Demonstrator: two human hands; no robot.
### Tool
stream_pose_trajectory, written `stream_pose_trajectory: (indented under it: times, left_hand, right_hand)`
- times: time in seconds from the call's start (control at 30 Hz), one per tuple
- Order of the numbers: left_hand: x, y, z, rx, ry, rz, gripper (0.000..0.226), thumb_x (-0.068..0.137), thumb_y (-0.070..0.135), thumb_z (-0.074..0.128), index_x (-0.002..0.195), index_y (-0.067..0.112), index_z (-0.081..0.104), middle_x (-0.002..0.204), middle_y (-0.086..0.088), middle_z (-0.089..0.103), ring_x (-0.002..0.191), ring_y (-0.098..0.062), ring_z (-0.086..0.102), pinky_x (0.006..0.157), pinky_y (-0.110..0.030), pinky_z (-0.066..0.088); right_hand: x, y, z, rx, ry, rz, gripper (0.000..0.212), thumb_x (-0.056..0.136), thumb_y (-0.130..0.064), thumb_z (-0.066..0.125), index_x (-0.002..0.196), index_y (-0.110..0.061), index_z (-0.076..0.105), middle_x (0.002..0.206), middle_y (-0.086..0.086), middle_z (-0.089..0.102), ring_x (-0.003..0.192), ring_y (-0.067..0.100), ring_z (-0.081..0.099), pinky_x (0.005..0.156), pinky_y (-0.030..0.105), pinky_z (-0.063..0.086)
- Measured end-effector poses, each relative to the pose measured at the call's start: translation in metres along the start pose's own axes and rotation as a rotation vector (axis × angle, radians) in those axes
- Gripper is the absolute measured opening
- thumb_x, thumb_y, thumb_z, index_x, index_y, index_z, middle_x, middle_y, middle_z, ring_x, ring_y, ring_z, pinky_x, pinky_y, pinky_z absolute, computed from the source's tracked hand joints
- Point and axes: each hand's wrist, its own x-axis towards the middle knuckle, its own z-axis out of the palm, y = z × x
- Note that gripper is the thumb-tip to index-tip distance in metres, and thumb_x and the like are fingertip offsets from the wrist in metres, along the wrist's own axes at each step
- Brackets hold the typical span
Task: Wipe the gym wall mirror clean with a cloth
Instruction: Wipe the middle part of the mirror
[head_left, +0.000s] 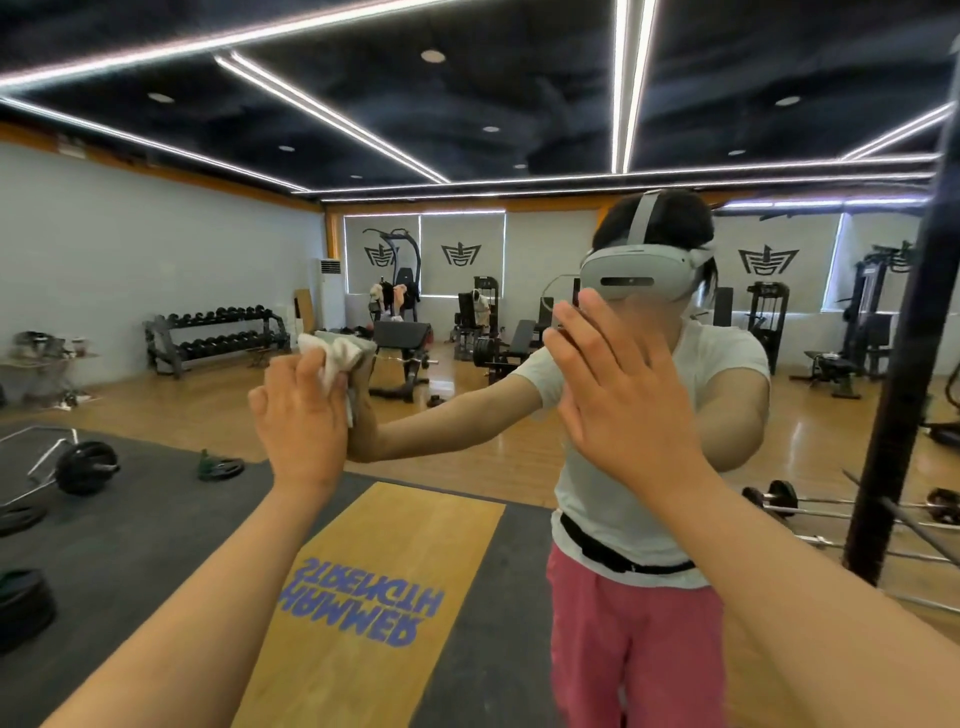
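Large reflective gym wall mirror (166, 223) fills view; crumpled white cloth (335, 353) is pinched against it, left of centre, in left hand (301, 415) grip; right hand (623, 400) is laid flat on glass, grip wide. Overlapping strokes with even pressure are advised.

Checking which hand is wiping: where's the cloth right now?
Head view, left of centre: the cloth is bunched in the left hand against the mirror, beside the reflected dumbbell rack.
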Motion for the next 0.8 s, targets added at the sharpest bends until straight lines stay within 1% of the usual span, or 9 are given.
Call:
stream_pose_trajectory:
  times: [0.1, 0.2, 0.27, 0.33, 0.43, 0.5, 0.57, 0.7, 0.8]
  left_hand:
    - [-0.001, 0.021, -0.007, -0.049, -0.017, -0.119, 0.020, 0.097, 0.020, 0.046, 0.115, 0.009, 0.044, 0.097, -0.023, 0.055, 0.083, -0.035, 0.051, 0.073, -0.042, 0.031]
    - [0.006, 0.059, -0.011, -0.091, -0.080, -0.205, 0.021, 0.099, 0.018, 0.049, 0.115, 0.006, 0.053, 0.102, -0.016, 0.056, 0.089, -0.034, 0.052, 0.077, -0.036, 0.026]
    - [0.010, 0.100, -0.011, -0.079, -0.116, -0.131, 0.019, 0.097, 0.019, 0.051, 0.115, 0.014, 0.053, 0.105, -0.011, 0.056, 0.093, -0.029, 0.053, 0.078, -0.035, 0.029]
    - [0.009, 0.143, -0.012, -0.171, -0.081, 0.028, 0.019, 0.094, 0.022, 0.050, 0.112, 0.020, 0.048, 0.100, -0.009, 0.057, 0.089, -0.025, 0.052, 0.076, -0.036, 0.034]
    - [0.004, 0.171, -0.007, -0.235, -0.007, 0.153, 0.021, 0.090, 0.026, 0.050, 0.110, 0.023, 0.043, 0.093, -0.007, 0.057, 0.083, -0.020, 0.047, 0.071, -0.031, 0.027]
    - [0.003, 0.163, -0.002, -0.181, 0.046, 0.196, 0.023, 0.090, 0.027, 0.053, 0.110, 0.022, 0.043, 0.091, -0.008, 0.058, 0.080, -0.024, 0.052, 0.070, -0.033, 0.027]
    - [0.006, 0.147, 0.002, -0.151, 0.060, 0.185, 0.023, 0.090, 0.027, 0.052, 0.110, 0.021, 0.042, 0.090, -0.011, 0.060, 0.078, -0.027, 0.057, 0.071, -0.033, 0.028]
    - [0.011, 0.104, 0.001, -0.115, -0.004, 0.003, 0.020, 0.096, 0.031, 0.043, 0.112, 0.020, 0.039, 0.095, -0.015, 0.057, 0.079, -0.029, 0.055, 0.074, -0.037, 0.031]
    - [0.012, 0.057, -0.004, -0.071, -0.037, -0.172, 0.036, 0.098, 0.036, 0.035, 0.117, 0.009, 0.048, 0.102, -0.020, 0.056, 0.085, -0.032, 0.054, 0.077, -0.036, 0.025]
  right_hand:
    - [-0.001, 0.000, -0.001, -0.014, -0.017, -0.001, 0.047, 0.089, -0.019, 0.044, 0.134, -0.007, 0.045, 0.148, 0.015, 0.044, 0.142, 0.032, 0.028, 0.115, 0.057, 0.022]
    - [-0.002, -0.001, -0.001, -0.015, -0.021, 0.006, 0.047, 0.088, -0.018, 0.045, 0.134, -0.007, 0.047, 0.148, 0.014, 0.044, 0.142, 0.032, 0.029, 0.115, 0.057, 0.023]
    - [-0.002, -0.001, -0.001, -0.013, -0.018, 0.002, 0.047, 0.088, -0.018, 0.046, 0.134, -0.007, 0.048, 0.148, 0.014, 0.045, 0.142, 0.031, 0.030, 0.115, 0.057, 0.023]
    - [-0.002, 0.000, -0.001, -0.006, -0.010, -0.003, 0.048, 0.087, -0.017, 0.045, 0.134, -0.007, 0.048, 0.147, 0.014, 0.046, 0.142, 0.031, 0.030, 0.115, 0.057, 0.022]
    - [-0.003, 0.000, -0.001, 0.005, -0.007, 0.000, 0.048, 0.089, -0.019, 0.041, 0.136, -0.007, 0.045, 0.147, 0.013, 0.046, 0.142, 0.030, 0.029, 0.116, 0.055, 0.021]
    - [-0.003, 0.000, -0.001, 0.003, -0.003, 0.000, 0.048, 0.090, -0.019, 0.041, 0.136, -0.007, 0.047, 0.147, 0.013, 0.046, 0.142, 0.030, 0.030, 0.116, 0.055, 0.022]
    - [-0.003, 0.000, 0.000, 0.003, 0.006, 0.000, 0.047, 0.090, -0.019, 0.041, 0.135, -0.007, 0.049, 0.147, 0.014, 0.046, 0.141, 0.031, 0.030, 0.115, 0.056, 0.023]
    - [-0.002, 0.000, -0.001, 0.000, 0.001, -0.006, 0.045, 0.090, -0.019, 0.040, 0.133, -0.006, 0.048, 0.147, 0.016, 0.046, 0.142, 0.032, 0.029, 0.115, 0.056, 0.022]
    - [-0.001, 0.000, -0.001, -0.005, -0.006, -0.006, 0.046, 0.090, -0.019, 0.040, 0.134, -0.006, 0.048, 0.147, 0.016, 0.045, 0.141, 0.032, 0.028, 0.115, 0.056, 0.021]
